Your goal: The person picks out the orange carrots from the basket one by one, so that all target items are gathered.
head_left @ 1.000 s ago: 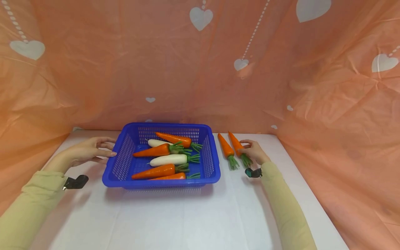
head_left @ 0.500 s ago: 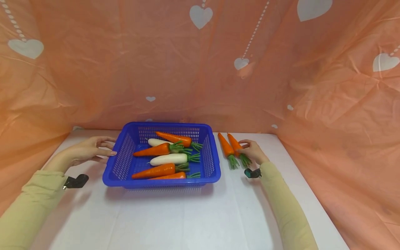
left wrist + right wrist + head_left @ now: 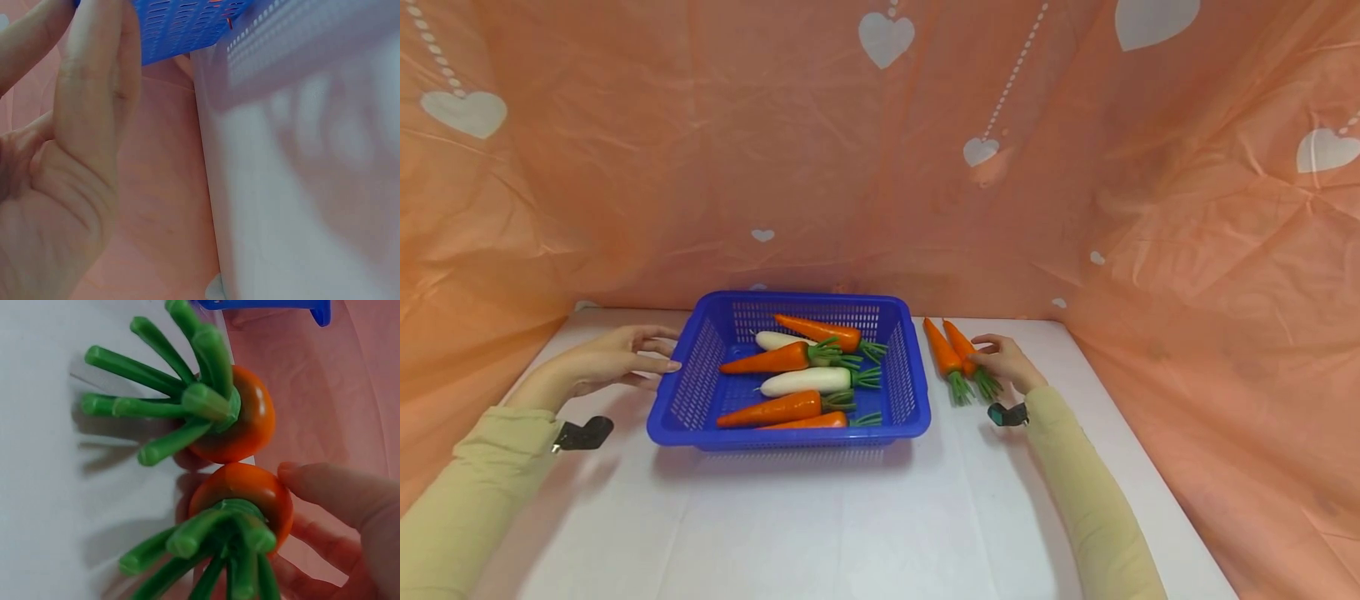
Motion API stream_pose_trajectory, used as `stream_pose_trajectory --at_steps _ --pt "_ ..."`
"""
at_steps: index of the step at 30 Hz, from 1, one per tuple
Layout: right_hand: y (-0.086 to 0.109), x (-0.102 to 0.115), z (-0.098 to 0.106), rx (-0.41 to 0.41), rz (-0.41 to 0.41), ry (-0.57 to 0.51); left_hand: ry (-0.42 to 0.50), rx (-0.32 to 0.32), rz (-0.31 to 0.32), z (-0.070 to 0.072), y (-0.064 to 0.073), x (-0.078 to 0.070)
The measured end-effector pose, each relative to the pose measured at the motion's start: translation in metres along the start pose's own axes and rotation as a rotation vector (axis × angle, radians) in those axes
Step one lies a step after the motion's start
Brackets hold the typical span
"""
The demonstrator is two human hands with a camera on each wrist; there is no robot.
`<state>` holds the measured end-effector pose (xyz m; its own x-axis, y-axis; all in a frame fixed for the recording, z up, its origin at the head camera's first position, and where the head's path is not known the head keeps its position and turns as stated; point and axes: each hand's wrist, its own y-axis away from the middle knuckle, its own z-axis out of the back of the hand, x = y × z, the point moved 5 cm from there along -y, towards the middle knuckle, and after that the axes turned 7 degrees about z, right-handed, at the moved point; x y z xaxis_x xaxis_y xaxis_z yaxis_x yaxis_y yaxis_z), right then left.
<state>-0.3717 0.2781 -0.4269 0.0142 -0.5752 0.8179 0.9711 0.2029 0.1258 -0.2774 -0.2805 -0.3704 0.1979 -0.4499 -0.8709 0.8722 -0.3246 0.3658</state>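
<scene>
A blue plastic basket (image 3: 790, 440) stands on the white table, holding several orange carrots (image 3: 775, 410) and white radishes (image 3: 805, 382) with green stems. At its left side, my left hand (image 3: 617, 362) touches the rim with loosely spread fingers. In the left wrist view, the fingers (image 3: 87, 94) overlap the basket's perforated wall (image 3: 181, 25). To the basket's right, two carrots lie side by side. My right hand (image 3: 1006, 364) holds the right carrot (image 3: 247, 487), thumb on its thick end and other fingers along its far side. The left carrot (image 3: 247, 419) lies right against it.
A white-covered table (image 3: 850, 517) extends in front of the basket and to both sides. A peach-coloured curtain (image 3: 820, 183) with white hearts hangs close behind the table and around its sides. A small black camera (image 3: 583, 435) sits at the left wrist.
The right carrot has slid slightly left with my right hand, its stems closing in on the other carrot's. The left hand and basket have stayed in place.
</scene>
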Motion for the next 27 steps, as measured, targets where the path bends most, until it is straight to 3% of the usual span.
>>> stream_pose_trajectory --at_steps 15,27 --pt "0.006 0.004 0.011 0.031 0.005 -0.068 0.008 0.008 0.000 -0.001 0.000 0.002" --pt "0.006 0.033 0.033 0.074 0.116 -0.211 -0.015 0.001 0.014 0.000 -0.001 0.000"
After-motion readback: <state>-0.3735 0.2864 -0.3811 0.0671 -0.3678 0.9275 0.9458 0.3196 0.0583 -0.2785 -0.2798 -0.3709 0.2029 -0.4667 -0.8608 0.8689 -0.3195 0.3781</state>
